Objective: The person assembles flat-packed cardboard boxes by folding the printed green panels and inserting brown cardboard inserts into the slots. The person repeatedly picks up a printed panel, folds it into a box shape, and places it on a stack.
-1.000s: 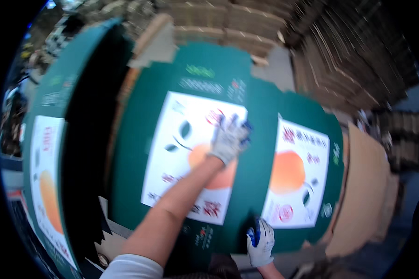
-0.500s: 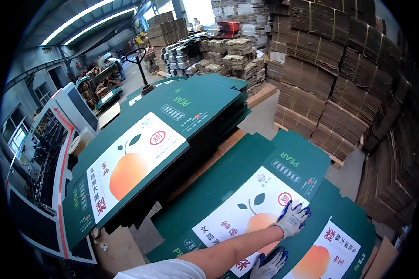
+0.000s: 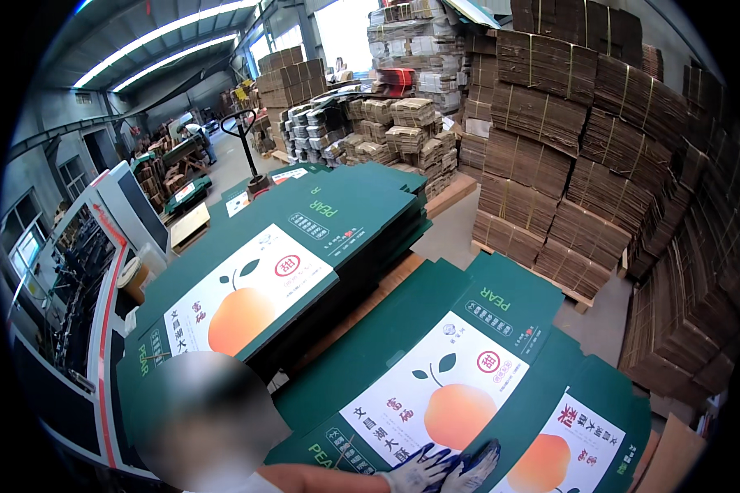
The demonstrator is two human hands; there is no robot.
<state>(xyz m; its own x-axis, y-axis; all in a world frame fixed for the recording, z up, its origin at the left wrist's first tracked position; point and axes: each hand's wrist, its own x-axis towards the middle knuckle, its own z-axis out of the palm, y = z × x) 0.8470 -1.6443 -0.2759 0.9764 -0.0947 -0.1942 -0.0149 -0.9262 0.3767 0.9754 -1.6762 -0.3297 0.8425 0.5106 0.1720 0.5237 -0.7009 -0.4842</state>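
Green covers most of the big flat cardboard box sheet [image 3: 460,386] that I see spread out under the two gloved hands. It lies to the right of a taller pile of the same kind of sheets. It has two white patches, and each one shows a round orange fruit. The bigger fruit has two dark leaves.

The left hand [image 3: 419,471] wears a white glove with blue on the fingers. It rests on the sheet just under the big fruit. Its grip is loose, with the fingers stretched out. The right hand [image 3: 473,468], gloved the same way, is so close beside it that they look like they touch. Its grip is loose too, with straight fingers side by side.

The green pile [image 3: 259,255] next to the sheet shows the same fruit. Its near end is too blurry to make out. Left of that is a long machine [image 3: 49,403] with a red stripe. Behind the pile, the black handle [image 3: 244,144] of a pallet truck sticks up.

Over to the right stand tall brown cardboard stacks [image 3: 530,156] tied with yellow straps. Far back, a worker [image 3: 201,140] in a pale top leans forward.
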